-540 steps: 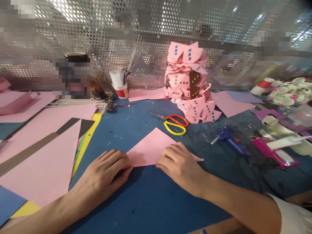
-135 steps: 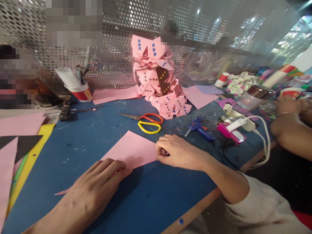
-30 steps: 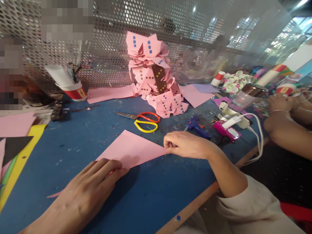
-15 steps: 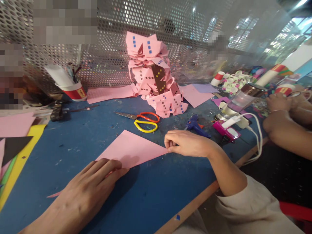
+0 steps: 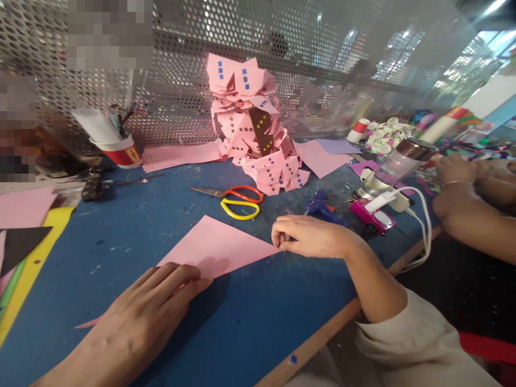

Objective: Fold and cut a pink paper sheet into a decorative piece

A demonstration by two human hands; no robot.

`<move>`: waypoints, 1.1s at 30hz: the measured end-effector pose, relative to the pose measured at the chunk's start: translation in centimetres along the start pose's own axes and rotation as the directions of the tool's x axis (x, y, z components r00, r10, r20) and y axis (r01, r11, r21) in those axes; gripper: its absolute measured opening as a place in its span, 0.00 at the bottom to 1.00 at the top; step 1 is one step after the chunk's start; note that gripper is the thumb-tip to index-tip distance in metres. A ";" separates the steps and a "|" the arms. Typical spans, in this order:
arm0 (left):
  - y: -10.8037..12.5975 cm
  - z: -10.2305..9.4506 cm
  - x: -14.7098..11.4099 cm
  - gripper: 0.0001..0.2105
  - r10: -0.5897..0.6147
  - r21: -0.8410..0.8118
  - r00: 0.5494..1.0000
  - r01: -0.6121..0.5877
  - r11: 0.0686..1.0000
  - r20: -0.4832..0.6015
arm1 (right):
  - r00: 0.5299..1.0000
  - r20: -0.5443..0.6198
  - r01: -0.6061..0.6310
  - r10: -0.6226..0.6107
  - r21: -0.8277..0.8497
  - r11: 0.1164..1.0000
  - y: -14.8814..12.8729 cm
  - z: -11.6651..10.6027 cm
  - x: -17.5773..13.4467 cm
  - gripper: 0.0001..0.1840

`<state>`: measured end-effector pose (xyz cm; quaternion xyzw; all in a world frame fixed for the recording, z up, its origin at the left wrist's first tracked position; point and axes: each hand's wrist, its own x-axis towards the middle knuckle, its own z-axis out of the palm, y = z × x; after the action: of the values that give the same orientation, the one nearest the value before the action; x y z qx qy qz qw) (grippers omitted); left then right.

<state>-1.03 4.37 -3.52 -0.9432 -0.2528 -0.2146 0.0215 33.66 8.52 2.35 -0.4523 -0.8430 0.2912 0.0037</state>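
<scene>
A folded sheet of pink paper lies on the blue tabletop, its fold or edge running toward me from right to left. My left hand presses its near left part, fingers bent over the paper and thumb along the near edge. At the paper's right-hand corner, my right hand is closed with thumb and fingertips pinching the tip. A thin pink point sticks out left of my left wrist. Beyond the paper lie scissors with one red and one yellow handle, apart from both hands.
A pink paper tower with small coloured squares stands behind. A blue glue gun, a magenta device and a white cable lie right. A red-white cup holds tools. Another person's arms rest far right.
The whole view has shifted very slightly. My hands and the pink paper keep the same places relative to each other.
</scene>
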 end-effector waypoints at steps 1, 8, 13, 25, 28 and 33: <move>0.0 0.0 0.0 0.13 -0.003 -0.001 1.000 0.003 1.000 0.005 | 1.000 -0.002 0.004 -0.004 -0.006 1.000 0.0 0.0 0.0 0.09; -0.1 0.1 -0.5 0.13 -0.046 -0.013 0.997 0.047 0.999 0.058 | 0.996 -0.086 0.017 -0.018 -0.011 1.000 -0.5 -0.4 -0.4 0.11; 0.3 -0.3 -0.3 0.14 -0.047 -0.028 0.996 0.049 0.998 0.073 | 0.964 -0.255 0.100 -0.072 0.099 0.990 -2.1 -0.1 -0.2 0.11; 0.5 0.7 -0.3 0.14 -0.074 -0.071 0.996 0.077 0.994 0.050 | 0.938 -0.310 0.163 -0.156 -0.005 0.987 -5.7 5.6 3.9 0.03; 0.6 0.7 -0.3 0.15 -0.085 -0.068 0.995 0.088 0.994 0.050 | 0.923 -0.347 0.152 -0.164 -0.062 0.986 -6.2 6.6 4.6 0.04; 0.6 0.8 -0.1 0.15 -0.043 -0.035 0.999 0.044 0.998 0.020 | 0.901 -0.410 0.117 -0.139 -0.077 0.990 -6.9 7.6 5.2 0.05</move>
<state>-0.55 3.93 -4.26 -0.9397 -0.2697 -0.2104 -0.0023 23.29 5.84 -1.84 -0.4473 -0.8579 0.1664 0.1901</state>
